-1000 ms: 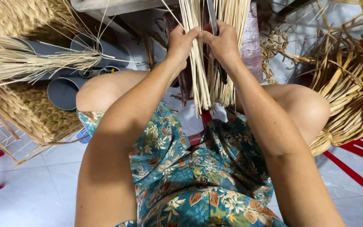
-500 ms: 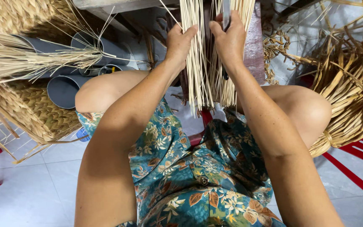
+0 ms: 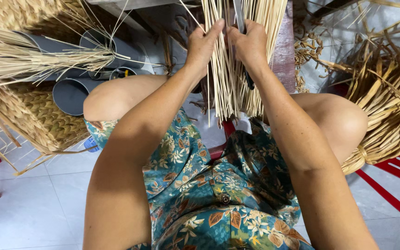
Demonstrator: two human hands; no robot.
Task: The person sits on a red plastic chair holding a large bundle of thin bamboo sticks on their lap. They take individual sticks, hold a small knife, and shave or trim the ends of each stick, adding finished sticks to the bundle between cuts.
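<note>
The fingers of the left hand (image 3: 203,46) are curled lightly against the left edge of a hanging bundle of pale straw strands (image 3: 230,74), thumb raised, touching the strands rather than clamping them. The fingers of the right hand (image 3: 250,42) are closed around a thin dark tool (image 3: 240,16) that runs up through the middle of the bundle; its kind cannot be told. The strands hang loose and even, their cut ends just above the person's lap, between the knees. No weave or binding shows in the part in view, so the bundle seems to be at the sorting or combing stage, with any shaping left to do.

On the left lie another loose sheaf of straw (image 3: 33,58), grey pipe sections (image 3: 70,92) and a woven basket (image 3: 33,120). On the right, a partly woven piece (image 3: 390,106) with free ends sticking out suggests other work in progress.
</note>
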